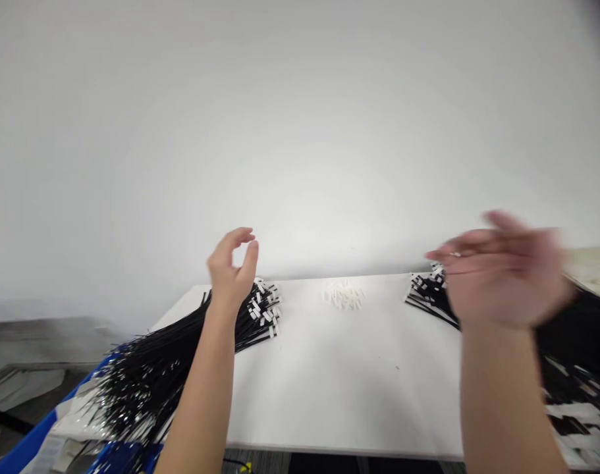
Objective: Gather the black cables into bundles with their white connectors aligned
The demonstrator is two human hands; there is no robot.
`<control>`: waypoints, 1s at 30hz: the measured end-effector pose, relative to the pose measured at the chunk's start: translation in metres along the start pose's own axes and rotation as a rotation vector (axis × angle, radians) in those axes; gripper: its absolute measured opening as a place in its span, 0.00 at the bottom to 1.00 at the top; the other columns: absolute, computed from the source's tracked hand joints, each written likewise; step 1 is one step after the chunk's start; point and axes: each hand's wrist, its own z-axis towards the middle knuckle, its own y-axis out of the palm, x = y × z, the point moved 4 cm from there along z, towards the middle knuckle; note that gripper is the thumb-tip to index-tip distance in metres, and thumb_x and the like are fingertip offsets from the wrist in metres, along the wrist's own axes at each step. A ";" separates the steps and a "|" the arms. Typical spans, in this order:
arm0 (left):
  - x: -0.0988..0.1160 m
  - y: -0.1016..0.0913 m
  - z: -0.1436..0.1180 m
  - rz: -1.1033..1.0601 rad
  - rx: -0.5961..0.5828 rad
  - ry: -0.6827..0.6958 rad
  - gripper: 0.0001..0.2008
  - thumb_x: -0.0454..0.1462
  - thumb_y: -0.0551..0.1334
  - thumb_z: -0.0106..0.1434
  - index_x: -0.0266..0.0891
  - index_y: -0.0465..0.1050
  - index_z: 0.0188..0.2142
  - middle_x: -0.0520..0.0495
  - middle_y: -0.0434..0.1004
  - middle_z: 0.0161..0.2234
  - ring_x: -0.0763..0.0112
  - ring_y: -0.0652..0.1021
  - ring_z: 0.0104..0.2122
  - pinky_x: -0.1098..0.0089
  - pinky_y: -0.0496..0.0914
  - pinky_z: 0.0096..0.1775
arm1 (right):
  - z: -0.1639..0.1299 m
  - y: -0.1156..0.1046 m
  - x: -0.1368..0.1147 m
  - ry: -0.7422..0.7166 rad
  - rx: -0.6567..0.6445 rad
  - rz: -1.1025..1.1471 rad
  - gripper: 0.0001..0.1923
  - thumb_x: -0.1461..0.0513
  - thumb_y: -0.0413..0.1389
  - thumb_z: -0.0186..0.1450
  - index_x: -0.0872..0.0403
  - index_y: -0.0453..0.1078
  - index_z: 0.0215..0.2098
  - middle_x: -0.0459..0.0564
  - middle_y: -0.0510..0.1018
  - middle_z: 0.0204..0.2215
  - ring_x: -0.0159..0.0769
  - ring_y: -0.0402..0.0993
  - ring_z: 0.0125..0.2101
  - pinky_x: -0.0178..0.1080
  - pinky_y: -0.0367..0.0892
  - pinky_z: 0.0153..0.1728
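Left grip (233, 263) raised, fingers curled, empty above black cables (201, 342); right grip (502, 270) blurred, open flat.

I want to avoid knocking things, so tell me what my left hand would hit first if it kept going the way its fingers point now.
Probably nothing near: the left hand points up and rightward, above the left bundle of black cables with white tags. Depth is unclear.
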 end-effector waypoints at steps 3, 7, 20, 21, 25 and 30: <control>-0.029 0.021 -0.005 0.366 -0.214 -0.088 0.21 0.46 0.60 0.51 0.36 0.69 0.41 0.34 0.67 0.48 0.48 0.67 0.49 0.51 0.60 0.47 | -0.004 0.030 0.047 0.152 -0.096 0.175 0.15 0.52 0.52 0.56 0.51 0.74 0.32 0.47 0.76 0.25 0.31 0.73 0.24 0.37 0.69 0.24; -0.069 0.028 -0.017 0.559 -0.392 -0.073 0.11 0.42 0.53 0.57 0.39 0.70 0.29 0.39 0.73 0.41 0.54 0.71 0.43 0.52 0.58 0.48 | -0.023 0.025 0.129 0.421 -0.053 0.146 0.17 0.52 0.56 0.54 0.56 0.72 0.32 0.47 0.72 0.24 0.28 0.68 0.20 0.33 0.67 0.19; 0.144 -0.130 0.028 0.134 0.361 0.258 0.20 0.48 0.51 0.60 0.46 0.64 0.49 0.55 0.73 0.38 0.64 0.75 0.37 0.56 0.69 0.38 | -0.042 -0.008 0.180 0.505 0.045 -0.047 0.18 0.51 0.57 0.51 0.57 0.72 0.31 0.46 0.71 0.23 0.25 0.64 0.18 0.30 0.63 0.16; 0.157 -0.134 0.029 0.056 0.309 0.266 0.20 0.48 0.52 0.59 0.51 0.63 0.50 0.58 0.72 0.42 0.62 0.74 0.42 0.57 0.69 0.39 | -0.043 -0.011 0.181 0.508 0.056 -0.055 0.18 0.51 0.56 0.51 0.57 0.72 0.31 0.46 0.71 0.23 0.25 0.64 0.18 0.30 0.62 0.15; 0.175 -0.114 0.038 -0.059 0.160 0.069 0.25 0.51 0.54 0.56 0.51 0.59 0.53 0.57 0.70 0.48 0.61 0.71 0.48 0.60 0.69 0.40 | -0.046 -0.016 0.183 0.492 0.048 -0.074 0.18 0.51 0.56 0.51 0.57 0.72 0.30 0.45 0.70 0.21 0.24 0.62 0.16 0.29 0.61 0.14; 0.120 0.011 0.006 -0.529 -0.243 -0.353 0.16 0.46 0.56 0.57 0.44 0.65 0.43 0.48 0.74 0.36 0.68 0.75 0.30 0.64 0.69 0.30 | -0.050 -0.017 0.165 0.487 0.075 -0.111 0.17 0.51 0.55 0.52 0.57 0.72 0.30 0.45 0.69 0.21 0.24 0.62 0.16 0.29 0.60 0.14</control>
